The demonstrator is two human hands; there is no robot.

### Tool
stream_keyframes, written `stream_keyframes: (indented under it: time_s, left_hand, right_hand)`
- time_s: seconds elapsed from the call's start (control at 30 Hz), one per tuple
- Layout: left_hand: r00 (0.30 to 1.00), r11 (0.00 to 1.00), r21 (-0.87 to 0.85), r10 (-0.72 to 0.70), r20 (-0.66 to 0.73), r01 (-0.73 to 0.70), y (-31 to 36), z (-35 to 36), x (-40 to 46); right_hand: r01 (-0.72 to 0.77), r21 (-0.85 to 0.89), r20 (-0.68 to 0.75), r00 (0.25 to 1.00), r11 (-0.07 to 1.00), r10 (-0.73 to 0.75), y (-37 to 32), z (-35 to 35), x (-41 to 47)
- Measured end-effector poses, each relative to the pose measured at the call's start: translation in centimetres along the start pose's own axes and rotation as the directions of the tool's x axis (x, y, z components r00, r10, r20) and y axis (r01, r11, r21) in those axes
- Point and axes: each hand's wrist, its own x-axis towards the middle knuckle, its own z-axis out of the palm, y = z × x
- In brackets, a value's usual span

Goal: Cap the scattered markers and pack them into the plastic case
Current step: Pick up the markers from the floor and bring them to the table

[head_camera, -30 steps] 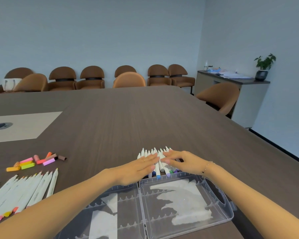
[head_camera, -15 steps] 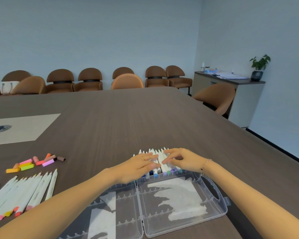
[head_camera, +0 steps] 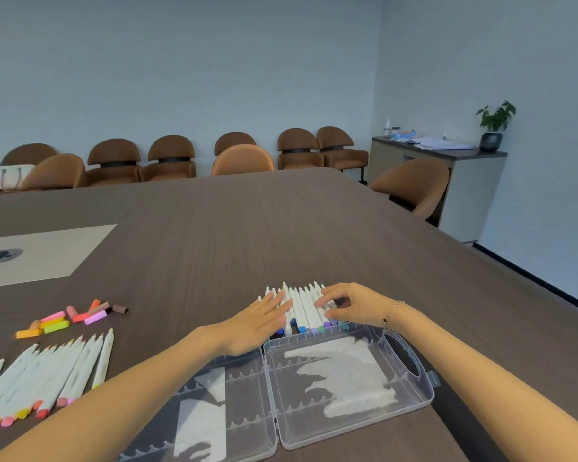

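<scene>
A row of several white markers (head_camera: 303,305) with blue, purple and green ends lies on the table just beyond the open clear plastic case (head_camera: 414,391). My left hand (head_camera: 257,323) lies flat with straight fingers on the left side of that row. My right hand (head_camera: 351,306) rests on the right side, its fingers bent over the markers. A second row of white markers (head_camera: 54,375) with orange and pink ends lies at the left. Loose coloured caps (head_camera: 70,320) are scattered above them.
The dark wooden table (head_camera: 281,228) has a pale inset panel (head_camera: 40,255) at the left. Brown chairs (head_camera: 171,158) line the far wall, one stands at the right edge (head_camera: 414,185). A cabinet with a potted plant (head_camera: 494,125) stands in the right corner.
Both hands have slid slightly apart over the marker row, spreading it flatter. The view has shifted a little; the case and the left markers stay put.
</scene>
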Motion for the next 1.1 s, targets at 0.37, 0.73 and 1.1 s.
stream_keyframes:
  time_s: [0.37,0.73,1.1]
  left_hand:
    - [0.997,0.999,-0.051,0.003,-0.081,-0.007,-0.2,-0.2,0.4]
    - [0.978,0.995,-0.099,-0.004,-0.207,-0.017,-0.4,-0.8,-1.3]
    - [0.987,0.979,-0.198,-0.069,-0.147,0.039,-0.6,0.0,-2.0]
  right_hand:
    - [0.008,-0.066,-0.023,1.000,0.998,-0.010,0.5,0.5,0.3]
    - [-0.014,0.003,-0.133,0.991,1.000,0.014,0.3,0.5,-0.2]
    - [-0.042,0.065,-0.124,0.991,0.997,0.049,-0.2,-0.2,-2.2]
